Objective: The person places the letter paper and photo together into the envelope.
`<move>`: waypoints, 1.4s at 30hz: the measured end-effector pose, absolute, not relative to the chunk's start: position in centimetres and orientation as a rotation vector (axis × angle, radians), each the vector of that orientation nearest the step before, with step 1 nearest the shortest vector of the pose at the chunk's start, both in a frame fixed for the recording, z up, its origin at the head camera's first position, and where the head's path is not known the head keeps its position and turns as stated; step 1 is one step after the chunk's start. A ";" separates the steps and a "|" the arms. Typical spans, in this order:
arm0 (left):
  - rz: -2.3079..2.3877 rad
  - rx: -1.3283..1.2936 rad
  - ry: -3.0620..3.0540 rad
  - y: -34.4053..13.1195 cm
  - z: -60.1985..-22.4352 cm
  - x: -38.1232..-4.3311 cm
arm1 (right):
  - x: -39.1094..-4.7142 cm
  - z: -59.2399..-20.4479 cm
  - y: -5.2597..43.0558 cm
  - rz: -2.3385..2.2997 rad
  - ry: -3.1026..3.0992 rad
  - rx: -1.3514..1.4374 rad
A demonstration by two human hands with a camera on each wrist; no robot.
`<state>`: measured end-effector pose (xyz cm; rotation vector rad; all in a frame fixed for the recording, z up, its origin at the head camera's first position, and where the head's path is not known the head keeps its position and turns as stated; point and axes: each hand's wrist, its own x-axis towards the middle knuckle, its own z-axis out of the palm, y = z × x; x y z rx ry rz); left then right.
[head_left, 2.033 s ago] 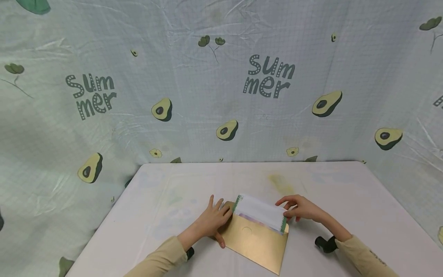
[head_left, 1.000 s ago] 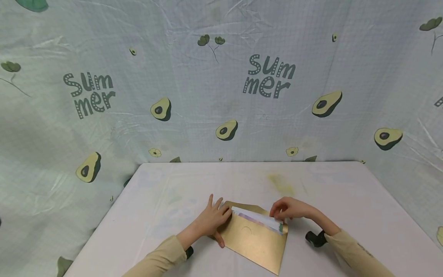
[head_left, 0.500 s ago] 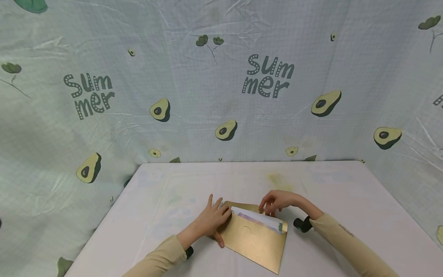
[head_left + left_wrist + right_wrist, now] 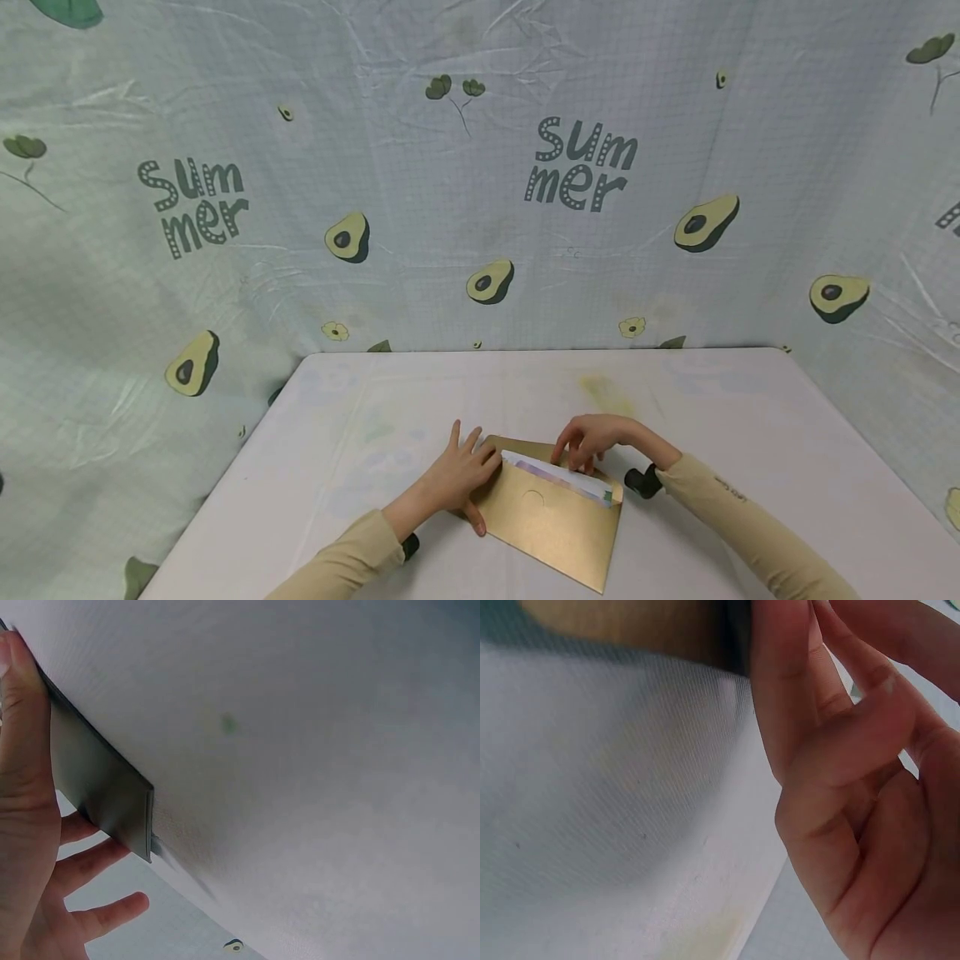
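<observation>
A gold envelope (image 4: 555,525) lies slanted on the table, its opening toward the far side. Most of a white sheet of paper (image 4: 551,469) with a purple printed band is inside it; only a narrow strip shows at the opening. My left hand (image 4: 459,475) holds the envelope's left end, thumb at the near edge and fingers spread at the far one. In the left wrist view, the thumb and fingers lie on opposite sides of the envelope (image 4: 105,780). My right hand (image 4: 597,435) bends over the opening, its fingertips touching the sheet's exposed edge; in the right wrist view those fingertips are cut off.
The white-covered table (image 4: 420,383) extends on all sides of the envelope. A pale curtain (image 4: 420,167) printed with avocados hangs behind its far edge. Black wrist cameras sit under both forearms, the right camera (image 4: 642,482) close beside the envelope's right corner.
The white sheet has slid down into the envelope, from sticking well out to a thin strip. My right hand has moved left along its edge. My left hand stays in place.
</observation>
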<state>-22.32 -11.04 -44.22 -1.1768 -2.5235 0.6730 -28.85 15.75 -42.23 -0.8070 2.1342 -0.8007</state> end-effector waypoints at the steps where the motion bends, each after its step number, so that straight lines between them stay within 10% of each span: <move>1: 0.669 -1.178 -2.521 -11.1 -44.3 -22.4 | -28.8 -42.2 15.7 -0.797 2.131 -0.800; 42: 0.654 -1.170 -2.504 -11.2 -44.7 -22.7 | -26.9 -43.0 15.1 -0.893 2.070 -0.674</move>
